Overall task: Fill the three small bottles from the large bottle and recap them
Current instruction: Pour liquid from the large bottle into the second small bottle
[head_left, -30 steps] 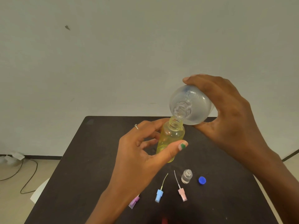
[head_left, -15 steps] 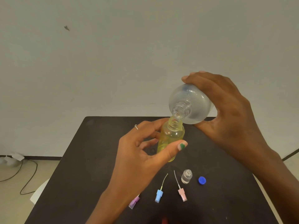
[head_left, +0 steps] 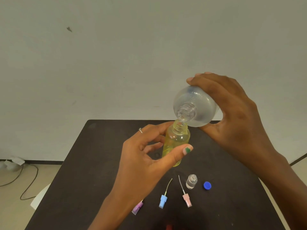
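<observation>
My right hand [head_left: 232, 123] grips the large clear bottle [head_left: 197, 107], tipped so its open mouth touches the neck of a small yellow bottle [head_left: 176, 140]. My left hand [head_left: 146, 156] holds that yellow bottle upright above the dark table [head_left: 93, 163], thumb across its front. A tiny clear bottle [head_left: 191, 181] stands uncapped on the table below. A blue cap [head_left: 207, 185] lies just right of it. Three spray tops with thin tubes lie nearby: a blue one [head_left: 163, 200], a pink one [head_left: 187, 199] and a purple one [head_left: 137, 208], partly hidden by my left forearm.
The table backs onto a plain white wall. Left of the table, cables [head_left: 25, 180] run across the floor, and a white object [head_left: 39, 196] sits by the table's left edge. Something red [head_left: 168, 227] shows at the bottom edge.
The large bottle has lifted and tilted slightly in my right hand. The yellow bottle and my left hand have stayed almost still.
</observation>
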{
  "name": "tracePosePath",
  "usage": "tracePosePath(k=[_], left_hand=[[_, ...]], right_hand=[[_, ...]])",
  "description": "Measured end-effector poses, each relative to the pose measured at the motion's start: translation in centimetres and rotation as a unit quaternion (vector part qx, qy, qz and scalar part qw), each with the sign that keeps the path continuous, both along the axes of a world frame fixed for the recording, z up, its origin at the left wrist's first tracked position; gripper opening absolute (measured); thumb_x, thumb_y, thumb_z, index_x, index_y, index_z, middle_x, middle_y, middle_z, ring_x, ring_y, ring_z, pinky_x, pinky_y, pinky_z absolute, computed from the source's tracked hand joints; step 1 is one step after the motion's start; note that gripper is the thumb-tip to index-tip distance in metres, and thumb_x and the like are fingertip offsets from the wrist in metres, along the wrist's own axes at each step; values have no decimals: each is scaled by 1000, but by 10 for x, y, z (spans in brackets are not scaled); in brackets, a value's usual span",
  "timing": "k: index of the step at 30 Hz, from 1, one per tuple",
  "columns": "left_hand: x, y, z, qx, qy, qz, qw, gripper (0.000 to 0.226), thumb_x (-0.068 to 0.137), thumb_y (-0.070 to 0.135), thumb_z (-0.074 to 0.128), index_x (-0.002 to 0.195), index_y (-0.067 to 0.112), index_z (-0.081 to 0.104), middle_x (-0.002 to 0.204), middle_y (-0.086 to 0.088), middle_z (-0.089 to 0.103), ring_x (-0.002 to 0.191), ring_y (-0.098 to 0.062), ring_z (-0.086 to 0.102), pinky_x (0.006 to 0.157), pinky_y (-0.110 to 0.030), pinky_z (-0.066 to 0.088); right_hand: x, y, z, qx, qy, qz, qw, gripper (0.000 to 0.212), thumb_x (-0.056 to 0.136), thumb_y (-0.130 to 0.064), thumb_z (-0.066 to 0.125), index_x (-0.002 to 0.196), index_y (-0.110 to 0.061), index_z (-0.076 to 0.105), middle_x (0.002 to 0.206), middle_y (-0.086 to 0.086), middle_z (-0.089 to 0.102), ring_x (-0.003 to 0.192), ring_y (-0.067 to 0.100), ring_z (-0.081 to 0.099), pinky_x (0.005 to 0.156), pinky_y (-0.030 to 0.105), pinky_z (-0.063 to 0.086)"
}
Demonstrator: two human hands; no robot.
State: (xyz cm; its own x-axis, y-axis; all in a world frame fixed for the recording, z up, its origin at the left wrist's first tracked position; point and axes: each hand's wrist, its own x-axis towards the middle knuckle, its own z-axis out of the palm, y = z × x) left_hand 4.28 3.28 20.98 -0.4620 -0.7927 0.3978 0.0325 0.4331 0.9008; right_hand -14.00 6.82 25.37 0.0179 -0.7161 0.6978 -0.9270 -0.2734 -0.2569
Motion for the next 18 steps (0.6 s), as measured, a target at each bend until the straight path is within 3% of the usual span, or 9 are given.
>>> tracePosePath(k=[9, 18], left_hand=[[0, 0, 0, -1, 0, 0, 1000, 36, 69, 43, 75, 105, 39, 70, 92, 9, 71, 89, -18, 69, 79, -24, 57], [-1, -1, 0, 1, -3, 2, 1000, 36, 69, 43, 75, 105, 39, 70, 91, 9, 71, 87, -17, 69, 80, -30, 59]], right_hand=[[1, 0, 0, -6, -7, -2, 1000, 59, 71, -5, 80, 124, -13, 56, 126, 6, 56, 120, 21, 47, 102, 48, 38], [-1, -1, 0, -1, -7, -3, 1000, 58, 72, -6, 79, 125, -13, 56, 127, 6, 55, 121, 21, 46, 105, 44, 35]])
